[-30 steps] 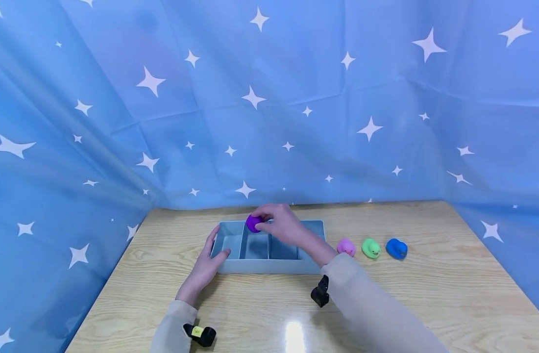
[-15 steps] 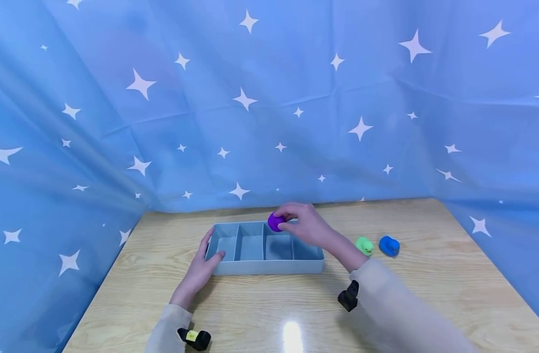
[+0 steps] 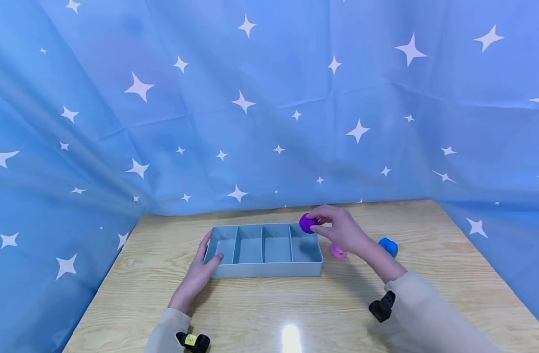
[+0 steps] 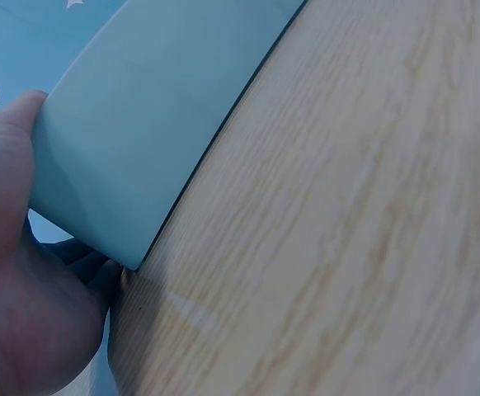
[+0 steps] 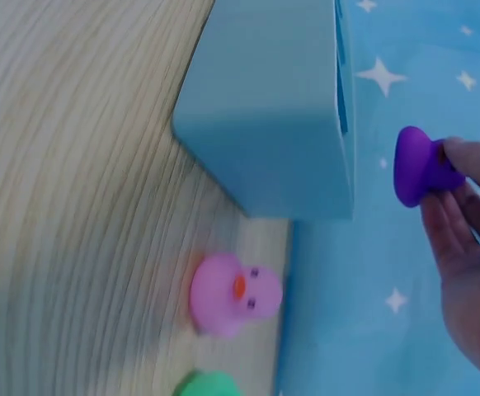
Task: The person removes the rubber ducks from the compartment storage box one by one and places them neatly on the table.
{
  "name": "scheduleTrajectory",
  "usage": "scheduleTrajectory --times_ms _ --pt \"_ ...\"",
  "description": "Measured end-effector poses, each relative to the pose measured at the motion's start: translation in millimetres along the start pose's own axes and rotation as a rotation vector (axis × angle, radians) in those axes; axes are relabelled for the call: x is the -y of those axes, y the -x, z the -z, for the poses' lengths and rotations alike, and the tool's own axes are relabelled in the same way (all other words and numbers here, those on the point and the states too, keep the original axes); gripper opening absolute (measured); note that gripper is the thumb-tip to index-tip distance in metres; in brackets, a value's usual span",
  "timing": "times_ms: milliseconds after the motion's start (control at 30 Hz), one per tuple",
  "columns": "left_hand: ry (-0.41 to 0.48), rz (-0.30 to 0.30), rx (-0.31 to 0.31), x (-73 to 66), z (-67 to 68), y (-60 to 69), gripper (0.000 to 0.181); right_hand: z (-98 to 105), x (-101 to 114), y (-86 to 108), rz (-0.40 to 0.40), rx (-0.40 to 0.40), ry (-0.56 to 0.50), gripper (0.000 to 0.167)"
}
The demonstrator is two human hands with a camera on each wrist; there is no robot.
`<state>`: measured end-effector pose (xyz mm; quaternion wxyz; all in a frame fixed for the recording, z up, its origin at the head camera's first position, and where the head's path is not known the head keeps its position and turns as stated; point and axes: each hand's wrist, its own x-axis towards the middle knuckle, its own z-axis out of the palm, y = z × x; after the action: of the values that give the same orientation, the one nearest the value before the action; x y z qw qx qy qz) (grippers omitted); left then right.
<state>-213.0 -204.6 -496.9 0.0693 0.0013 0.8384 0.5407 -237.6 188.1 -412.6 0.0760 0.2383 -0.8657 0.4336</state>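
Observation:
A light blue divided box [image 3: 265,270] with several compartments in a row stands on the table. My left hand [image 3: 196,275] holds its left end, thumb over the front rim and fingers along the outside. The left wrist view shows that thumb against the box's front wall [image 4: 166,115]. My right hand [image 3: 345,230] pinches a purple rubber duck [image 3: 307,223] between thumb and fingers, raised above the rightmost compartment. In the right wrist view, the purple duck's rounded base [image 5: 410,167] faces away from the palm. No duck shows inside the compartments visible from above.
Right of the box sits a pink rubber duck [image 3: 338,251], partly under my right hand. A blue duck [image 3: 389,246] lies farther right, beyond the forearm. In the right wrist view, a green duck [image 5: 211,385] peeks in beside the pink one. Starry blue cloth [image 3: 278,122] hangs behind the table.
My right hand has carried the purple duck rightward, from over the second compartment to over the rightmost one. The left hand stays on the box's left end. The view has shifted slightly.

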Motion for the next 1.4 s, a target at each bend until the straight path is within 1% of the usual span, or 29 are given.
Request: scheduleTrajectory --times_ms 100,267,400,500,633,767,900,1000,1133,1233,1400 --pt "-0.003 0.012 -0.003 1.9 -1.6 -0.1 0.076 8.7 -6.5 8.1 -0.016 -0.009 0.021 0.027" --pt "-0.002 -0.009 -0.008 1.6 -2.5 1.7 0.076 30.7 -17.7 24.4 -0.051 -0.039 0.081 0.029" --pt "-0.006 -0.022 -0.001 0.3 -2.0 1.7 0.075 54.7 -26.9 39.0 -0.098 -0.089 0.133 0.029" --pt "-0.005 -0.015 0.005 0.2 -1.4 0.1 0.075 72.1 -32.5 50.5 -0.131 -0.135 0.176 0.029" --pt "-0.003 -0.002 0.010 1.4 -0.1 -2.6 0.075 88.4 -38.0 62.3 -0.136 -0.166 0.210 0.030" --pt "-0.003 -0.004 0.012 1.3 0.8 -2.5 0.076 97.5 -40.7 70.4 -0.143 -0.168 0.225 0.030" --pt "-0.003 0.007 0.008 1.6 0.6 -1.8 0.076 103.4 -44.9 76.8 -0.157 -0.168 0.240 0.030" --pt "-0.008 0.018 0.005 1.7 0.3 -1.3 0.077 108.2 -50.0 82.5 -0.184 -0.173 0.244 0.029" --pt "-0.014 0.010 0.005 2.1 0.5 -0.6 0.076 115.6 -58.2 91.4 -0.214 -0.193 0.245 0.029" --pt "-0.009 -0.003 0.009 3.0 0.4 -0.7 0.076 120.5 -65.0 97.7 -0.211 -0.202 0.252 0.029" --pt "0.004 0.001 0.017 2.0 -0.3 -1.4 0.076 128.8 -77.3 107.7 -0.203 -0.207 0.256 0.028"
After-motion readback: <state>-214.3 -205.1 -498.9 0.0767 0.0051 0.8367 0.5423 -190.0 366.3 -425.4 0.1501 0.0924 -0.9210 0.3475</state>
